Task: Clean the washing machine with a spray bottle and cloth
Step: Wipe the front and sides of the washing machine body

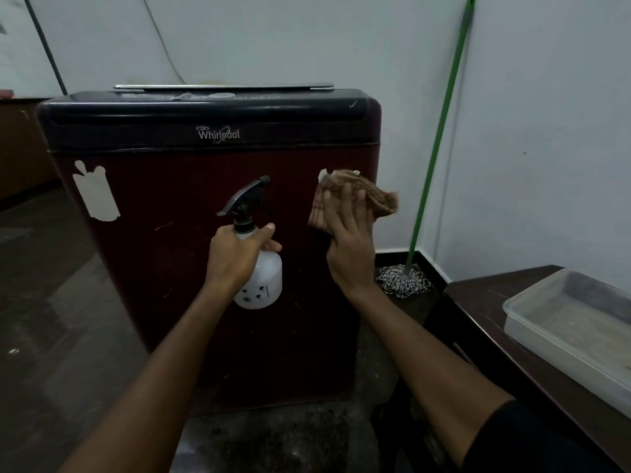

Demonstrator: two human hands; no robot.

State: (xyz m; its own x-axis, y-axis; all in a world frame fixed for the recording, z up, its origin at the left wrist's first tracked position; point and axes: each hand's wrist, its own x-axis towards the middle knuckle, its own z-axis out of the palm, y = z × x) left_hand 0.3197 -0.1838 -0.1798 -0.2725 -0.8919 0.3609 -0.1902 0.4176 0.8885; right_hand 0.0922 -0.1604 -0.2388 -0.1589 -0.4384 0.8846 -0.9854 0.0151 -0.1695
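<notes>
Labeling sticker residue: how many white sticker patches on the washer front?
2. One large patch on the upper left of the washing machine front; one at upper right, mostly covered by the cloth. More may be hidden.

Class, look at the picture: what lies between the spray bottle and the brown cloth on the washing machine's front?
In the head view, only bare maroon panel of the washing machine lies between spray bottle and cloth.
</notes>
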